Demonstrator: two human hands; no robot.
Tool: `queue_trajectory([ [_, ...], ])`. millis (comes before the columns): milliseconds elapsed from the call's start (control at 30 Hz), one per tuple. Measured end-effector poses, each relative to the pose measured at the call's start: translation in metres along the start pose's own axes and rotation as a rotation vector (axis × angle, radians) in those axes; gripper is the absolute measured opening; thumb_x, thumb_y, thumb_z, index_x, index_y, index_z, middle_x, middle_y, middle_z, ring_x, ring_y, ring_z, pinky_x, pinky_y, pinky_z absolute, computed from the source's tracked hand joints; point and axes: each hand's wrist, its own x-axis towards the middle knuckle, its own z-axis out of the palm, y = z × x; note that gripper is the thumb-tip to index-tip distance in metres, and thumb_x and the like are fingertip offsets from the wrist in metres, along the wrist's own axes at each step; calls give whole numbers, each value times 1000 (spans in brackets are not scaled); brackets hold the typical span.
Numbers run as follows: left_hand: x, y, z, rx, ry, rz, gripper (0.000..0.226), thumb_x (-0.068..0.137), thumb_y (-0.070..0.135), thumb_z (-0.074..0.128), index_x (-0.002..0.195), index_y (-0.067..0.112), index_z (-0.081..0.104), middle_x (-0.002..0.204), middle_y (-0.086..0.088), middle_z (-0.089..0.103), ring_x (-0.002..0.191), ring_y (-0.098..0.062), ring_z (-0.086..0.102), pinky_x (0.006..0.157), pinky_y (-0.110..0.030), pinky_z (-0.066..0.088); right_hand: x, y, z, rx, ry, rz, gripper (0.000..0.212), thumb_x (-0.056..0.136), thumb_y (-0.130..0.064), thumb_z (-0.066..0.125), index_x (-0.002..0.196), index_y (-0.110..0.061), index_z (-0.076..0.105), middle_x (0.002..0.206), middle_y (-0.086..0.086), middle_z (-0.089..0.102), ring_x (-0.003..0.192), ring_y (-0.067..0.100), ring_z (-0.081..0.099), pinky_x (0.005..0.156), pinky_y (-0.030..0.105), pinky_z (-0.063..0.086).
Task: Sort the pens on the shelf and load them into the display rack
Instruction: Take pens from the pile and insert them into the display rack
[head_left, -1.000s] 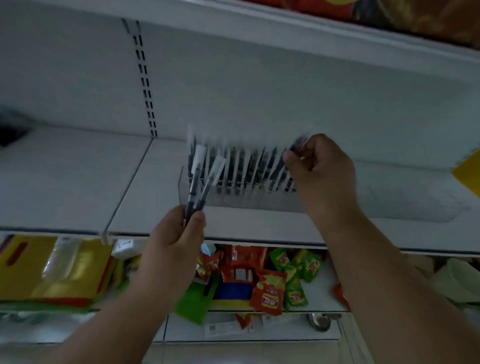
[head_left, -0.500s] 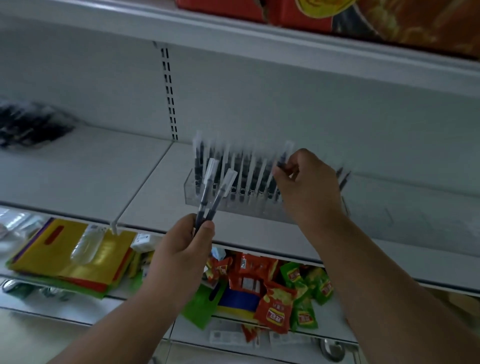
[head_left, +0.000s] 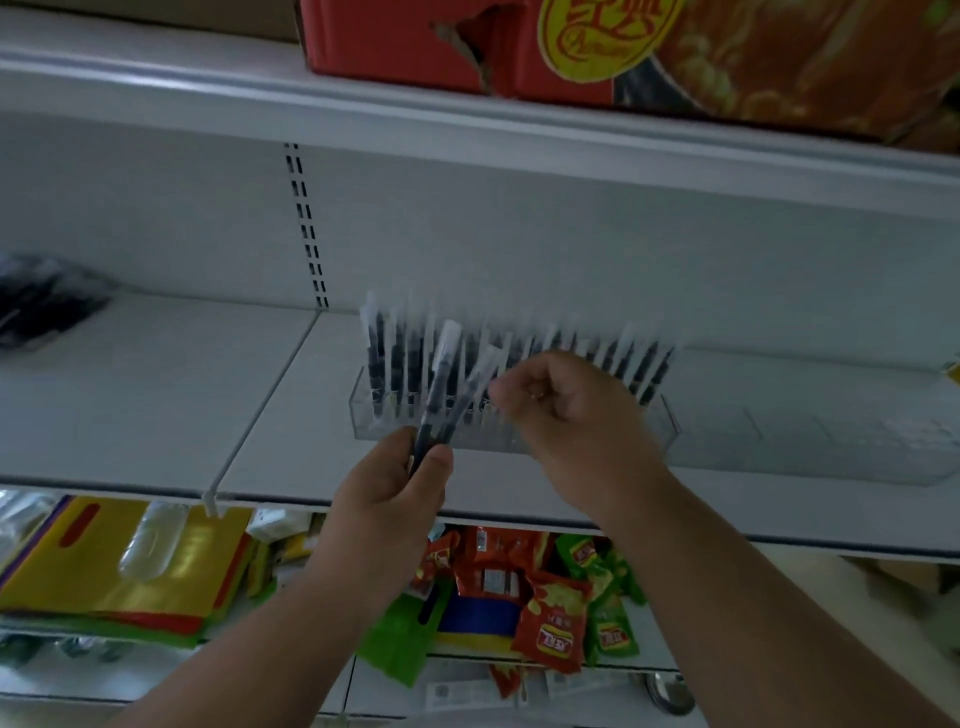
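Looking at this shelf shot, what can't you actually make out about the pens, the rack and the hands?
Head view only:
- Right hand: motion-blurred, so whether its fingers pinch a pen cannot be told.
- Pens in the rack: blurred and partly behind that hand; no reliable count.
- Clear display rack: its slots are too faint to see.
- Left hand: its grip covers the lower ends of the two held pens.
- Dark bundle at the left edge: cut off, blurred, unidentifiable.
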Motion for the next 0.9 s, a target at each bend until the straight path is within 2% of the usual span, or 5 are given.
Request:
queue_trajectory([
  [100, -1, -4, 14, 161, -53, 46, 21, 94, 41, 56, 75, 31, 56, 54, 9, 39, 52, -15, 38, 57, -39, 34, -6, -4, 4, 143, -69, 10, 23, 93, -33, 63, 86, -12, 66, 64, 6, 64, 54, 11, 61, 59, 38, 55],
  [233, -4, -12, 20, 19, -64, 17, 34, 79, 61, 53, 79, 27, 60, 55, 7, 35, 52, -19, 30, 57, -42, 27, -5, -2, -14, 282, 43, 68, 20, 95, -26, 62, 84, -10, 67, 64, 8, 65, 49, 9, 57, 53, 25, 48],
  [467, -15, -19, 24, -66, 25, -42, 37, 103, 23, 46, 69, 27, 59, 55, 5, 38, 52, -17, 31, 55, -36, 24, 22, 5, -58, -60, 386, -109, 22, 97, -32, 56, 82, -17, 62, 65, -1, 63, 60, 16, 63, 56, 29, 50],
  [700, -23, -15, 15, -61, 45, -31, 38, 102, 23, 47, 66, 29, 55, 58, 2, 36, 53, -18, 29, 53, -35, 23, 28, 14, -37, -362, 260, -149, 24, 99, -35, 51, 82, -17, 56, 74, -3, 58, 66, 12, 54, 58, 28, 43],
  [900, -25, -19, 4, -53, 67, -19, 37, 103, 23, 48, 68, 27, 54, 58, 3, 37, 52, -19, 28, 52, -35, 23, 30, 29, -16, -552, 116, -11, 37, 100, -39, 51, 68, -23, 38, 65, -6, 47, 63, 14, 48, 53, 28, 28],
])
